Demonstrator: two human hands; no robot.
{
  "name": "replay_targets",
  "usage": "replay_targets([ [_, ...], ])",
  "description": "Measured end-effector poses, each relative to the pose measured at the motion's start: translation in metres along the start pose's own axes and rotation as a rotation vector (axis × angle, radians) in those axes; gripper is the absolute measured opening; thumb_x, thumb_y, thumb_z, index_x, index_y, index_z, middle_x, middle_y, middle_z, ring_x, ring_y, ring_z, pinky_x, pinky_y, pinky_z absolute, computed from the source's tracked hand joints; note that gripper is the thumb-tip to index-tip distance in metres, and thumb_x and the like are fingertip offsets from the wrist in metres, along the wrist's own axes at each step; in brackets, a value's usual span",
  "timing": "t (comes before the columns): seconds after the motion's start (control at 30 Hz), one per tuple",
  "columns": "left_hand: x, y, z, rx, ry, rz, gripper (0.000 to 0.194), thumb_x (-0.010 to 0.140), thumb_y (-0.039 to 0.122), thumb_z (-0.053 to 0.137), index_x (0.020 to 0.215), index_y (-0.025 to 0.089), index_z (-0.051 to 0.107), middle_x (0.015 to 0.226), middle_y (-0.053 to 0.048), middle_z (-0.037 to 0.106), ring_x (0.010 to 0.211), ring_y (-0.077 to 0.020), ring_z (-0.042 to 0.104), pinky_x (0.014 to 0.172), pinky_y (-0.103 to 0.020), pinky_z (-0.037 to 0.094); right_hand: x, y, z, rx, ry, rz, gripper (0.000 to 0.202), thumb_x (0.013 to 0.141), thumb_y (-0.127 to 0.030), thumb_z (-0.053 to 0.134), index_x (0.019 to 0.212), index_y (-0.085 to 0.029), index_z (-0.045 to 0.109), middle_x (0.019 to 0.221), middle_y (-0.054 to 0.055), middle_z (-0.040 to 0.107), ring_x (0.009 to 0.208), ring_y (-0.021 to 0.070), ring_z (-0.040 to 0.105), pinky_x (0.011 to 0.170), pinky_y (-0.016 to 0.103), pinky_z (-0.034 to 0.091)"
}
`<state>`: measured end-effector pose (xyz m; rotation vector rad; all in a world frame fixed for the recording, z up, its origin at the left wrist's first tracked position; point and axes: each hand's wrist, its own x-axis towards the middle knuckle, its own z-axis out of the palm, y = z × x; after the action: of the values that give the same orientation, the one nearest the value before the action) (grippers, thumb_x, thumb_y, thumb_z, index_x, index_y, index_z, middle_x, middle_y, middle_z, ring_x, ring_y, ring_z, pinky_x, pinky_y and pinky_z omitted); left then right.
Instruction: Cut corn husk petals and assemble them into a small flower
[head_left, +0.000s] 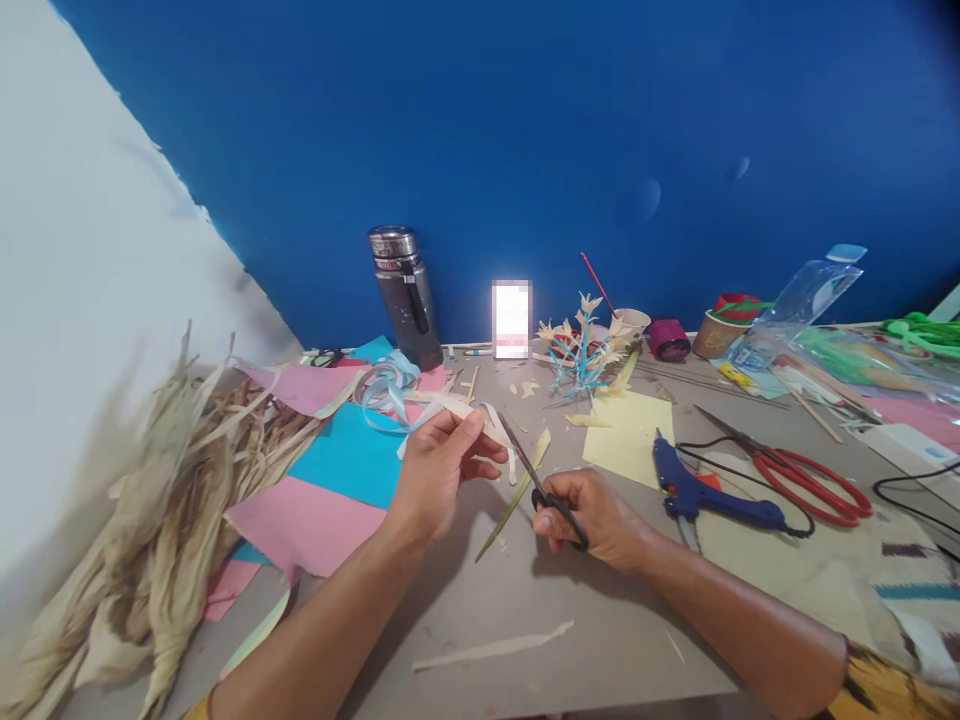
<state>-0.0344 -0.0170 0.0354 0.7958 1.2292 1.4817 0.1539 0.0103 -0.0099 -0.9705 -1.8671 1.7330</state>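
Observation:
Between the thumb and fingers of my left hand (448, 465) is a pale dried-leaf strip (495, 430), its free end pointing right. My right hand (589, 512) grips small black-handled scissors (529, 462) by the finger loops. The blades point up and left, close beside the strip; I cannot tell whether they touch it. Below the blades lies a long greenish leaf piece (506, 518) on the table. A loose pale strip (495, 648) rests nearer to me. Behind my hands stands a small bunch of husk flowers (585, 345) on blue stems.
Dried husks (142, 560) are heaped at left beside pink paper (315, 528) and blue paper (352, 455). A dark flask (409, 300) and a lit phone (512, 320) stand at the wall. At right lie a blue glue gun (705, 490), red-handled scissors (810, 485) and a plastic bottle (787, 305).

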Motion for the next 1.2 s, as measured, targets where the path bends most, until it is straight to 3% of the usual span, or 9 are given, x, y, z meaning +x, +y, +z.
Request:
replay_targets([
  [0.13,0.002,-0.002,-0.002,-0.054,-0.023,0.016,0.033,0.075,0.044,0.077,0.07,0.014,0.063,0.068,-0.003,0.066,0.058,-0.011,0.06,0.055,-0.023,0.05,-0.001,0.0,-0.003,-0.007,-0.049,-0.088,0.067,0.07,-0.083,0.059,0.07,-0.015,0.06,0.063,0.003,0.061,0.056,0.0122,0.047,0.051,0.023,0.032],
  [0.27,0.004,-0.001,-0.003,-0.189,-0.058,-0.05,0.03,0.07,0.035,0.083,0.07,0.014,0.061,0.064,0.0,0.064,0.053,-0.0087,0.056,0.051,-0.021,0.046,-0.002,0.003,-0.005,-0.048,-0.069,-0.122,0.067,0.076,-0.082,0.054,0.076,-0.015,0.061,0.067,0.004,0.062,0.059,0.0126,0.049,0.054,0.024,0.033],
  [0.53,0.004,-0.006,0.001,-0.475,-0.005,-0.192,0.03,0.064,0.022,0.087,0.071,0.014,0.058,0.073,0.0,0.064,0.052,-0.0056,0.051,0.041,-0.016,0.037,-0.001,0.004,0.003,-0.029,-0.058,-0.119,0.064,0.073,-0.079,0.061,0.082,-0.016,0.059,0.069,0.001,0.058,0.059,0.0115,0.045,0.054,0.023,0.034],
  [0.8,-0.003,-0.026,0.011,-0.47,-0.058,-0.248,0.031,0.061,0.025,0.09,0.073,0.012,0.063,0.071,0.001,0.06,0.053,-0.0043,0.048,0.04,-0.015,0.036,0.004,0.003,0.014,-0.05,0.116,-0.1,0.056,0.066,-0.067,0.076,0.067,-0.018,0.051,0.06,-0.005,0.043,0.057,0.0099,0.034,0.051,0.023,0.027],
  [1.2,-0.004,-0.028,0.01,-0.441,-0.051,-0.268,0.028,0.067,0.026,0.087,0.077,0.011,0.066,0.072,0.0,0.06,0.052,-0.0046,0.049,0.039,-0.015,0.037,0.006,0.013,0.017,0.061,0.167,-0.061,0.053,0.065,-0.062,0.079,0.062,-0.017,0.051,0.055,-0.005,0.047,0.053,0.009,0.037,0.048,0.022,0.028],
])
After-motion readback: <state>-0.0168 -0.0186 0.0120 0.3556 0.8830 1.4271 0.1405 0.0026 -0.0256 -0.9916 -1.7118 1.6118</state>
